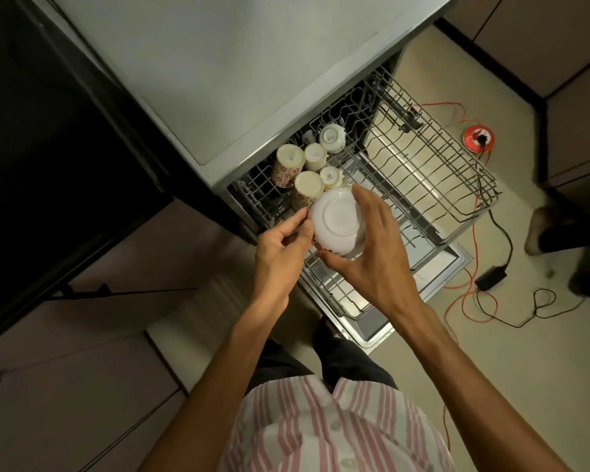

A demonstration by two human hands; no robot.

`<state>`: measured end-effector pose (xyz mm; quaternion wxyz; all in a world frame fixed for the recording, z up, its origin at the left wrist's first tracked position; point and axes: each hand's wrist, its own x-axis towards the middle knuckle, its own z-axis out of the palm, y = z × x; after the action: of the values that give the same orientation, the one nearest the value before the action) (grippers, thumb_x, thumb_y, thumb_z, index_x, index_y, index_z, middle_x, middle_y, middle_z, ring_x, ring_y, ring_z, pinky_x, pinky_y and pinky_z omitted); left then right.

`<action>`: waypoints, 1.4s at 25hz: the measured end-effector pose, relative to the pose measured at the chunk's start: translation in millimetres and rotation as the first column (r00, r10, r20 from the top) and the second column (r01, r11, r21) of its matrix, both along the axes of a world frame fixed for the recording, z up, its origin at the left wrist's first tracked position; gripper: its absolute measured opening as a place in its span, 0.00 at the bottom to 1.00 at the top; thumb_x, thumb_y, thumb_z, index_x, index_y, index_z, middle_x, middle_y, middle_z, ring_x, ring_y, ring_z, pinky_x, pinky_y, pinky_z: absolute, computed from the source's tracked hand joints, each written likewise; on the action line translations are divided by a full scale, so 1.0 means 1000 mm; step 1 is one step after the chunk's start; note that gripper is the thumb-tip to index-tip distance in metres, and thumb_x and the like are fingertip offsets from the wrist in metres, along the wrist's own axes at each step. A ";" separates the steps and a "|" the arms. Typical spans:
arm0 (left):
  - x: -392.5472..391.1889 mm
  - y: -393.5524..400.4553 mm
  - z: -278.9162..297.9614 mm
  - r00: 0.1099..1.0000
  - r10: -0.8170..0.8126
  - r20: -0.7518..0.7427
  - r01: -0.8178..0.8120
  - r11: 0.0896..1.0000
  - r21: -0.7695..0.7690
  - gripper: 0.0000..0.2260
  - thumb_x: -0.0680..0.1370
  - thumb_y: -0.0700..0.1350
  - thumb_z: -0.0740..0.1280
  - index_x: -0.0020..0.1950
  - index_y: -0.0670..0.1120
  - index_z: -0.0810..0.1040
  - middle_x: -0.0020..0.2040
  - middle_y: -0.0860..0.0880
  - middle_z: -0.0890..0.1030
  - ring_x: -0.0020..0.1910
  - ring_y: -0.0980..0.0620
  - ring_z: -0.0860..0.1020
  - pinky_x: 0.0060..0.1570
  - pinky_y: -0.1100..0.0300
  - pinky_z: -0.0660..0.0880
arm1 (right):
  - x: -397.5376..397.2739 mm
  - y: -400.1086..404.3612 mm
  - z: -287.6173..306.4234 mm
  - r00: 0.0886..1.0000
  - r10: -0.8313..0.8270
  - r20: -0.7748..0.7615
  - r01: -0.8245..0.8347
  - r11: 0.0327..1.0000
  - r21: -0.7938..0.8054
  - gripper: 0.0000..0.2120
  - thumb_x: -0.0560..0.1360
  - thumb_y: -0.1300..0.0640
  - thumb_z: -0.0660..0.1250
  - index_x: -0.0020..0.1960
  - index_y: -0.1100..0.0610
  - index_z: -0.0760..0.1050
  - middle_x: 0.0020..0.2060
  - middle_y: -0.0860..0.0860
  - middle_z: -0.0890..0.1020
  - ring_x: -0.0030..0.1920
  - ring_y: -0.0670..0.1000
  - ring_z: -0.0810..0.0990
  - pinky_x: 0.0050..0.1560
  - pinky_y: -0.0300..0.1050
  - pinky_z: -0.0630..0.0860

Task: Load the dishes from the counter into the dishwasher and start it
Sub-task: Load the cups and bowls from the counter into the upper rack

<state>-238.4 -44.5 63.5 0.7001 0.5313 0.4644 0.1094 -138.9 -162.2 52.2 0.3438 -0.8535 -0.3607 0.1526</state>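
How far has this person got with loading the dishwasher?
Partly there. Five cups already sit upside down in the pulled-out upper rack. Right now both hands, the right hand and the left hand, hold a white bowl bottom-up over that rack, not yet set down. The rest of the upper rack and the visible part of the lower rack look empty, and the door is open, so starting is still ahead.
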 end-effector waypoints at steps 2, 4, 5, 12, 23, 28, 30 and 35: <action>0.017 -0.002 -0.008 0.999 -0.028 -0.034 0.027 1.000 -0.011 0.18 0.77 0.49 0.71 0.66 0.50 0.77 0.58 0.54 0.82 0.61 0.52 0.79 0.64 0.52 0.75 | 0.015 -0.002 -0.013 1.000 0.009 0.014 -0.009 0.999 -0.034 0.48 0.66 0.47 0.78 0.77 0.54 0.56 0.74 0.54 0.63 0.72 0.56 0.64 0.69 0.58 0.68; 0.035 -0.003 -0.023 0.998 -0.044 -0.051 0.042 0.998 -0.042 0.20 0.76 0.50 0.72 0.67 0.49 0.76 0.59 0.53 0.82 0.62 0.51 0.78 0.65 0.50 0.74 | 0.033 -0.002 -0.029 0.999 0.031 0.008 -0.031 0.998 -0.058 0.48 0.66 0.47 0.79 0.77 0.55 0.56 0.75 0.55 0.63 0.72 0.56 0.64 0.69 0.57 0.67; 0.044 -0.002 -0.032 0.997 -0.047 -0.057 0.044 0.998 -0.052 0.20 0.76 0.50 0.72 0.67 0.49 0.76 0.59 0.52 0.82 0.62 0.50 0.78 0.65 0.49 0.74 | 0.043 -0.001 -0.036 0.999 0.043 0.001 -0.043 0.997 -0.070 0.48 0.66 0.48 0.79 0.77 0.55 0.56 0.75 0.55 0.62 0.72 0.57 0.64 0.69 0.57 0.67; 0.121 0.013 -0.099 0.995 -0.072 -0.073 0.076 0.996 0.057 0.15 0.80 0.41 0.66 0.67 0.49 0.77 0.56 0.57 0.81 0.57 0.59 0.78 0.58 0.63 0.76 | 0.127 0.020 -0.097 0.980 0.197 0.006 -0.195 0.973 -0.123 0.47 0.67 0.46 0.74 0.78 0.58 0.54 0.75 0.57 0.61 0.72 0.59 0.63 0.69 0.60 0.68; 0.229 0.076 -0.210 0.908 -0.286 -0.306 0.359 0.908 0.218 0.26 0.71 0.61 0.69 0.63 0.48 0.74 0.54 0.52 0.81 0.53 0.50 0.80 0.57 0.50 0.77 | 0.222 0.073 -0.206 0.984 0.168 0.058 -0.159 0.978 -0.135 0.48 0.66 0.48 0.78 0.77 0.59 0.55 0.73 0.58 0.64 0.69 0.60 0.67 0.69 0.57 0.69; 0.243 0.093 -0.247 0.848 -0.329 -0.416 0.478 0.815 0.329 0.26 0.74 0.61 0.67 0.66 0.48 0.71 0.56 0.50 0.79 0.56 0.49 0.78 0.58 0.51 0.76 | 0.246 0.089 -0.244 0.967 0.237 0.093 -0.220 0.962 -0.162 0.49 0.66 0.48 0.78 0.77 0.61 0.55 0.73 0.59 0.64 0.70 0.60 0.67 0.70 0.57 0.68; 0.249 0.097 -0.254 0.814 -0.328 -0.479 0.531 0.754 0.386 0.28 0.74 0.65 0.64 0.67 0.48 0.70 0.59 0.47 0.79 0.58 0.47 0.76 0.56 0.50 0.75 | 0.254 0.093 -0.251 0.968 0.232 0.093 -0.215 0.964 -0.159 0.49 0.66 0.49 0.78 0.77 0.61 0.55 0.74 0.59 0.64 0.70 0.60 0.67 0.70 0.56 0.68; 0.259 0.099 -0.261 0.741 -0.359 -0.568 0.631 0.662 0.405 0.30 0.76 0.65 0.61 0.69 0.45 0.68 0.65 0.43 0.75 0.66 0.41 0.70 0.64 0.43 0.69 | 0.263 0.097 -0.263 0.961 0.259 0.100 -0.233 0.948 -0.216 0.51 0.65 0.48 0.78 0.78 0.59 0.54 0.74 0.58 0.63 0.71 0.61 0.66 0.68 0.57 0.70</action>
<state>21.0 54.7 -197.6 0.3841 0.8347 0.3865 -0.0801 123.8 -64.9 -210.7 0.2097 -0.8401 -0.4684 0.1755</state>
